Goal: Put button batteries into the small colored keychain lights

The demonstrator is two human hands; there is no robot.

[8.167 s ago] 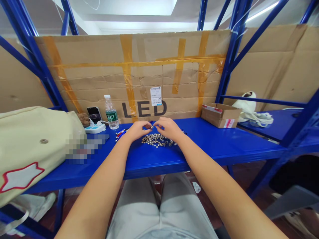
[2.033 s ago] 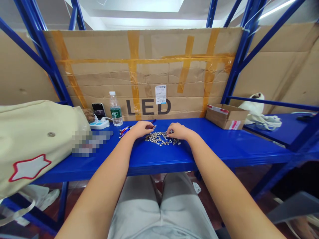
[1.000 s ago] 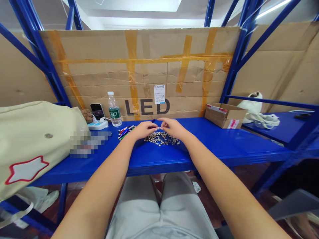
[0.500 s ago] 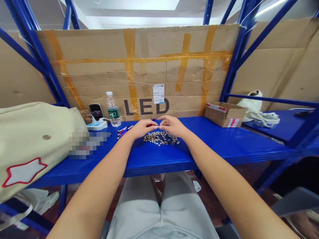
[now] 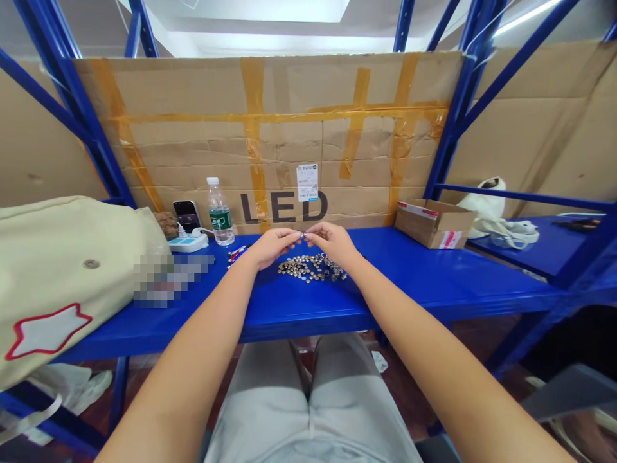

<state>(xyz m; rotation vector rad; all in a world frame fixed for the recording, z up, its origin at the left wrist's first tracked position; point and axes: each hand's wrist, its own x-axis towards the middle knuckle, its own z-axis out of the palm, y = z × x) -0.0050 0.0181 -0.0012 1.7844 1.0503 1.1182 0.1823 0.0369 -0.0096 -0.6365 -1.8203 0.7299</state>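
Note:
Over the blue table, my left hand (image 5: 273, 247) and my right hand (image 5: 332, 240) meet at the fingertips, both closed in a pinch. A tiny dark and silvery thing (image 5: 303, 236) shows between them, too small to name. Just below the hands lies a loose pile of small shiny metal discs (image 5: 308, 267), with more tangled metal bits (image 5: 333, 269) at its right end. Several pens (image 5: 236, 254), blue, red and dark, lie left of my left hand, which partly hides them.
A water bottle (image 5: 220, 215), a phone (image 5: 187, 216) and a white power strip (image 5: 189, 242) stand at the back left. A cream bag (image 5: 72, 257) covers the table's left end. At the back right sits an open cardboard box (image 5: 434, 222). Cardboard (image 5: 193, 154) walls the back.
Both hands have risen slightly away from the pile, and their fingertips have come together. The slim red thing seen in my left hand before no longer shows clearly.

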